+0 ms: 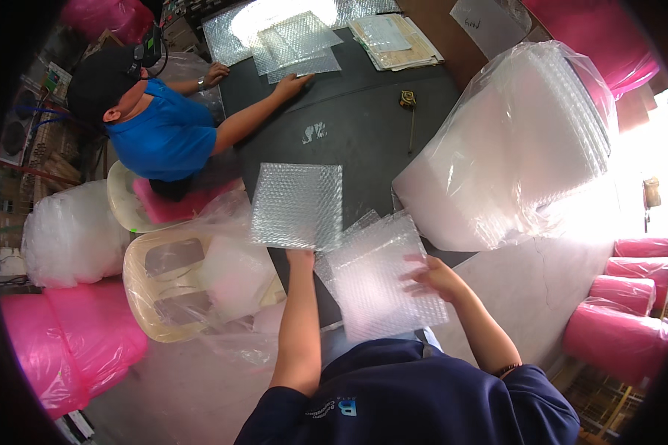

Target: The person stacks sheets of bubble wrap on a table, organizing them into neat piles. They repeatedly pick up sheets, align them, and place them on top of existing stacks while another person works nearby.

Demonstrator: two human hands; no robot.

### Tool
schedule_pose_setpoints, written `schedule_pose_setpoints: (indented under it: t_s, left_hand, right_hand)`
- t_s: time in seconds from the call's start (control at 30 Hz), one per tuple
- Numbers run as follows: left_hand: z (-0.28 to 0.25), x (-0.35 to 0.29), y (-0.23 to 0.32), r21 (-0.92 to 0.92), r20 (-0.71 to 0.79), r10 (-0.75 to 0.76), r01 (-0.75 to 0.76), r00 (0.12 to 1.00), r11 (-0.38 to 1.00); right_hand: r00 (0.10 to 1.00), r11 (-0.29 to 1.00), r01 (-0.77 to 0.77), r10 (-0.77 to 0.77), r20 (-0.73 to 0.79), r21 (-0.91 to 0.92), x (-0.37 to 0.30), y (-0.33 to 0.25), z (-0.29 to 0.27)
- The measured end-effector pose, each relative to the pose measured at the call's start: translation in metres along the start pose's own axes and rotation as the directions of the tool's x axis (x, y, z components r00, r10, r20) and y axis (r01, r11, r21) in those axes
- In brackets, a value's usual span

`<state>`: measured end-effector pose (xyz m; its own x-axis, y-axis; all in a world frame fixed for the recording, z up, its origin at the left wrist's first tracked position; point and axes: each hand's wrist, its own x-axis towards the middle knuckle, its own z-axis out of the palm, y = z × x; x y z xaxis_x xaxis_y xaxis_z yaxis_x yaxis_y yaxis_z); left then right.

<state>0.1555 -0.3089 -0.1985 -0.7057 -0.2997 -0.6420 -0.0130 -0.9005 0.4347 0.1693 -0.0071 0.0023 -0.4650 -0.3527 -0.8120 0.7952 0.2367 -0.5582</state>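
Note:
A square bubble wrap sheet (297, 204) lies at the near edge of the dark table, in front of me. My left hand (300, 256) reaches under its near edge, and the sheet hides the fingers. To the right, a second bubble wrap sheet (378, 297) slants down toward my body, overlapping another clear piece (326, 271). My right hand (432, 279) is at its right edge, fingers apart and slightly blurred, touching or just over the plastic. I cannot see whether either sheet is a flat layer or a pouch.
A co-worker in blue (159, 133) sits at left, one hand near far bubble wrap sheets (293, 44). A tape measure (407, 98) and papers (397, 44) lie on the table (364, 141). A large plastic-wrapped bubble wrap stack (497, 163) stands right; plastic chairs (167, 285), left.

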Motion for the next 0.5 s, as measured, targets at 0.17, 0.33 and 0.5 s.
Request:
schedule_pose_setpoints:
  t_s: [0.17,0.33,0.5]
  left_hand:
    - [-0.041,-0.075,0.022,0.249,0.101,-0.273,0.242,0.957,0.938]
    - [-0.028,-0.132,0.038,0.945,0.003,-0.763,0.247,0.647,0.213]
    - [0.023,-0.086,0.117,0.803,0.07,-0.001,-0.057,0.998,-0.593]
  right_hand:
    - [0.815,0.832,0.391,-0.512,-0.272,-0.392,-0.057,-0.047,0.001]
    - [0.41,0.099,0.293,-0.912,0.032,-0.951,0.029,-0.073,0.106]
    - [0.801,-0.153,0.195,-0.545,0.247,-0.969,0.191,0.003,0.125]
